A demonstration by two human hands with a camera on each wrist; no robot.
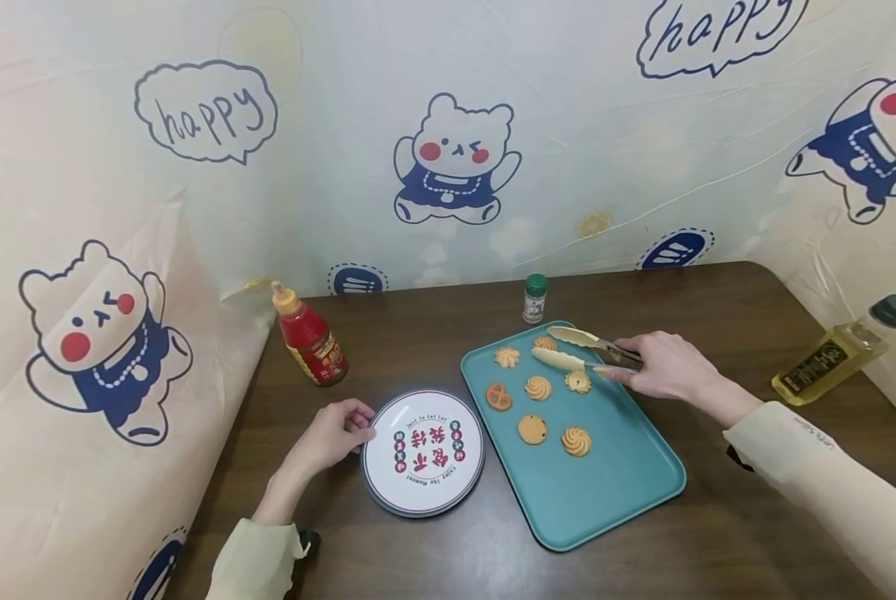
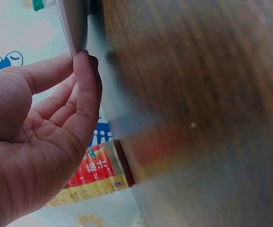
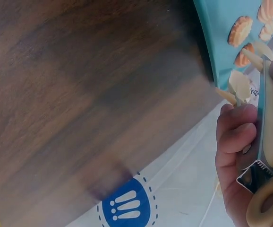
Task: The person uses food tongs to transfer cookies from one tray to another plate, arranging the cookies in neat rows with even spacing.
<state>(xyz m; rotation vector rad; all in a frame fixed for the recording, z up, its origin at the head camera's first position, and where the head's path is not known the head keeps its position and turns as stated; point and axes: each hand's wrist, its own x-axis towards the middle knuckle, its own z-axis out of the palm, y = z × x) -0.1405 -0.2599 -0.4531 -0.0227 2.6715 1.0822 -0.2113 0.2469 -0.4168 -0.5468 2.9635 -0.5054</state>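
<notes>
My left hand (image 1: pixel 333 437) pinches the left rim of a round white plate (image 1: pixel 380 458) with red and green lettering. In the left wrist view its thumb and fingers meet at the plate's edge. My right hand (image 1: pixel 665 367) grips metal tongs (image 1: pixel 577 337) with cream-coloured tips, spread apart over the far part of a teal tray (image 1: pixel 605 483). Between and below the tips lie a round swirled cookie (image 1: pixel 544 342) and a flower-shaped cookie (image 1: pixel 578 382) with a hole. Several other cookies, among them a pretzel-shaped one (image 1: pixel 498 397), rest on the tray.
A red sauce bottle (image 1: pixel 316 346) stands behind my left hand. Beyond the tray's far edge is a small green-capped shaker (image 1: pixel 534 300). An oil bottle (image 1: pixel 823 358) stands on the right of the brown table (image 1: pixel 402 333), with a printed curtain (image 1: pixel 327 192) behind.
</notes>
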